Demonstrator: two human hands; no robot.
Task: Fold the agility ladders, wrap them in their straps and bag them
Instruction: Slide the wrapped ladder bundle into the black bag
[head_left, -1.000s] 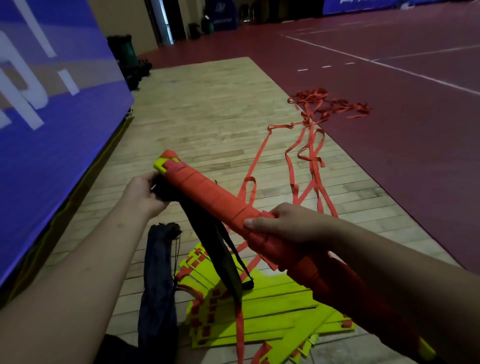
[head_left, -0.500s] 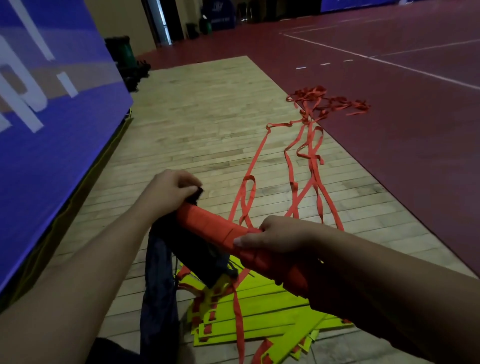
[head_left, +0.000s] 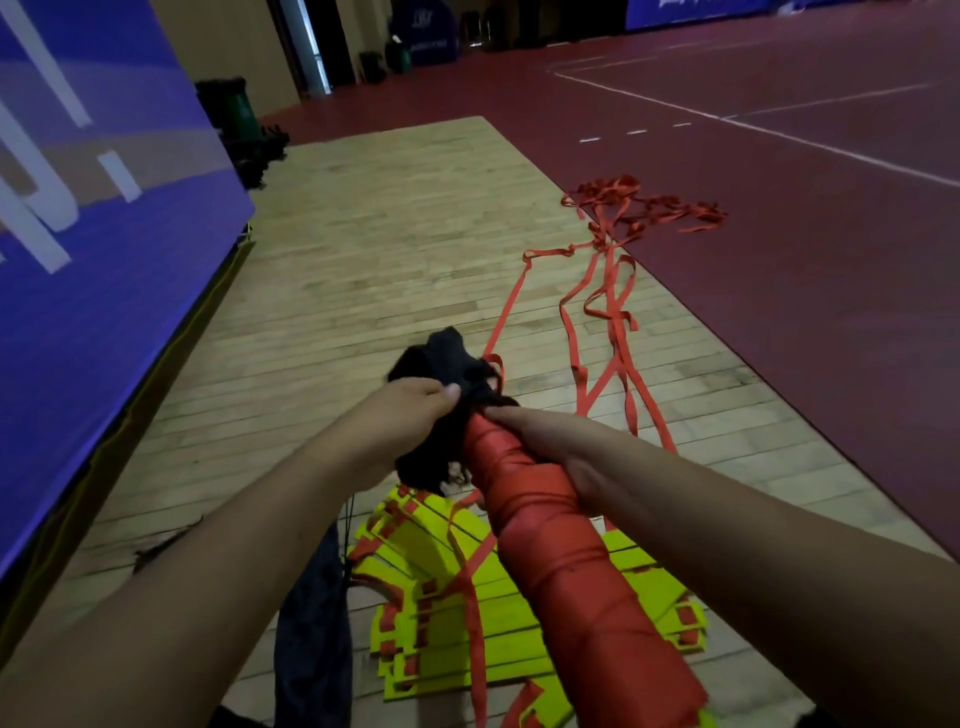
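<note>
Head view looks down at a strap-wrapped ladder bundle (head_left: 571, 571), a thick roll bound tight in red webbing. It runs from the 5 o'clock corner up to the middle of the frame, with a sliver of yellow showing at its near end. Its far tip is pushed into the mouth of a black bag (head_left: 447, 358), which sits bunched over that tip just above centre.

The left hand (head_left: 410, 415) has its fingers curled and pinches the bag's fabric at the 9 o'clock side of the mouth. The right hand (head_left: 550, 441) lies over the roll just below the bag, fingers wrapped round the webbing and fingertips touching the bag's edge.

On the wooden floor (head_left: 389, 234) under the roll, at 6 o'clock, lies a loose stack of yellow ladder rungs (head_left: 441, 623). Red straps (head_left: 608, 322) trail from it toward 1 o'clock and end in a tangle on the red court (head_left: 805, 234). A second dark bag (head_left: 317, 623) lies beside the rungs at 7 o'clock. A blue banner (head_left: 104, 260) fills the 9 o'clock side, and a green bin (head_left: 228, 109) stands at 11 o'clock.
</note>
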